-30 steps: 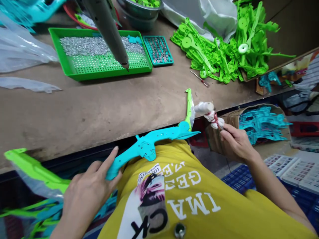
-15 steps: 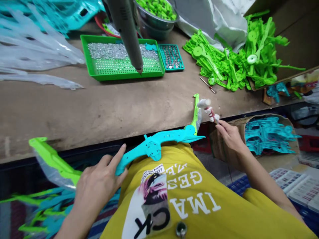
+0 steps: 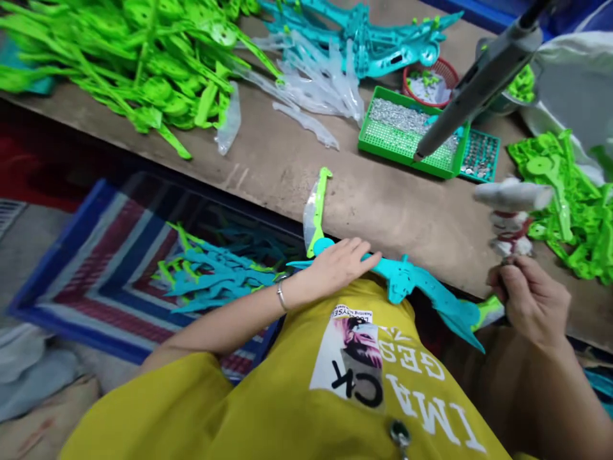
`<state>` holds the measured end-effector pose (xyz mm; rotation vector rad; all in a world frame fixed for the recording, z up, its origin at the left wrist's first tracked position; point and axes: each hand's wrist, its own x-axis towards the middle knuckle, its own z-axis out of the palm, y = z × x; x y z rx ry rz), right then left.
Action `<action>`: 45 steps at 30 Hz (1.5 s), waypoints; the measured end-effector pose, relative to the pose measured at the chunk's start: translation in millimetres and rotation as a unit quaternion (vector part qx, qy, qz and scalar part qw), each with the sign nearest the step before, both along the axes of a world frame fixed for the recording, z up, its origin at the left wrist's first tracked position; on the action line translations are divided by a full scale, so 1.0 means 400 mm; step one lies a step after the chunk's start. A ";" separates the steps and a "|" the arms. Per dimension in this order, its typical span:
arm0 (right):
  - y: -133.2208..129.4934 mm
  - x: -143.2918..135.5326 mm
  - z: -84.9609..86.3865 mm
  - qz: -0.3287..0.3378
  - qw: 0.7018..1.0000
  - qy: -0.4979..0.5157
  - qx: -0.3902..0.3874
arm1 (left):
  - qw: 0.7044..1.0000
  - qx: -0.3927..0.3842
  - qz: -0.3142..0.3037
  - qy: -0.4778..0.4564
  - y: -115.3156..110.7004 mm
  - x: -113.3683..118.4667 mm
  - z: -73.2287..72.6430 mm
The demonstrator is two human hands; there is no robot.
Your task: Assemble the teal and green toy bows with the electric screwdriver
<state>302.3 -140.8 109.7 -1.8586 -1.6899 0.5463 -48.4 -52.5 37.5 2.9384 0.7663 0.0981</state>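
Note:
A blue plastic toy bow (image 3: 400,278) lies across the front of the yellow shirt, along the table edge. A lime-green arm with a clear blade (image 3: 315,214) stands up from its left end; another green piece (image 3: 489,312) shows at its right end, partly behind my right hand. My left hand (image 3: 342,263) rests over the bow's left half, fingers stretched together and gripping it. In my closed right hand (image 3: 534,300) is a small hammer (image 3: 513,195), raised above the bow's right end. Its head is white, and white and red wrapping covers its neck.
Lime-green parts lie heaped at left (image 3: 143,70) and right (image 3: 550,172). Behind are clear blades (image 3: 316,83), a green tray (image 3: 407,153) of metal bits, and a teal tray (image 3: 481,144). A grey electric screwdriver (image 3: 474,83) hangs over them. Finished-looking blue-green pieces (image 3: 215,275) lie below left.
The view has swung to the left. My left hand has moved further along the bow's left part. The hammer is now higher and nearer the camera, still in my right hand.

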 end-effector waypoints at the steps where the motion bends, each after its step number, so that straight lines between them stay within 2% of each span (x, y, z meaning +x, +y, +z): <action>1: 0.025 -0.020 0.004 0.017 1.000 -0.012 -0.004 | 1.000 -0.006 -0.005 -0.009 0.001 0.004 0.000; 6: 0.152 -0.133 0.013 0.179 0.983 -0.040 0.004 | 0.998 -0.039 -0.017 -0.044 0.008 0.017 -0.001; 11: 0.239 -0.233 0.003 0.330 0.943 -0.044 -0.015 | 0.996 -0.073 -0.020 -0.050 0.018 0.029 -0.004; 14: 0.267 -0.275 -0.019 0.377 0.925 -0.024 -0.044 | 0.995 -0.083 -0.021 -0.056 0.018 0.030 -0.005; 18: 0.288 -0.289 -0.041 0.409 0.905 -0.044 -0.108 | 0.995 -0.079 -0.012 -0.061 0.014 0.027 -0.004; 20: 0.295 -0.286 -0.044 0.380 0.917 -0.053 -0.108 | 0.995 -0.071 -0.023 -0.072 0.014 0.026 -0.002; 23: 0.309 -0.288 -0.064 0.304 0.950 -0.042 -0.050 | 0.994 -0.064 -0.032 -0.077 0.017 0.024 0.003; 27: 0.334 -0.300 -0.107 0.295 0.950 -0.068 -0.074 | 0.995 -0.084 -0.027 -0.053 0.020 0.019 0.010; 30: 0.333 -0.278 -0.097 0.276 0.958 -0.063 -0.052 | 0.995 -0.087 -0.024 -0.047 0.015 0.015 0.006; 33: 0.305 -0.205 -0.046 0.238 0.969 -0.055 0.019 | 0.997 -0.063 -0.022 -0.050 0.011 0.008 -0.002; 37: 0.252 -0.042 0.007 0.167 0.979 -0.092 0.067 | 0.998 -0.037 -0.023 -0.035 0.029 -0.019 0.003; 39: 0.237 0.044 0.007 0.091 0.987 -0.111 0.077 | 0.999 -0.023 -0.021 -0.032 0.054 -0.040 0.012; 41: 0.238 0.117 -0.008 -0.013 0.989 -0.125 0.079 | 0.999 -0.007 -0.017 -0.037 0.089 -0.063 0.019; 43: 0.259 0.170 -0.032 -0.112 0.981 -0.145 0.057 | 0.999 0.000 -0.018 -0.048 0.129 -0.080 0.024; 45: 0.296 0.202 -0.060 -0.179 0.970 -0.163 0.009 | 0.998 0.002 -0.022 -0.062 0.169 -0.091 0.026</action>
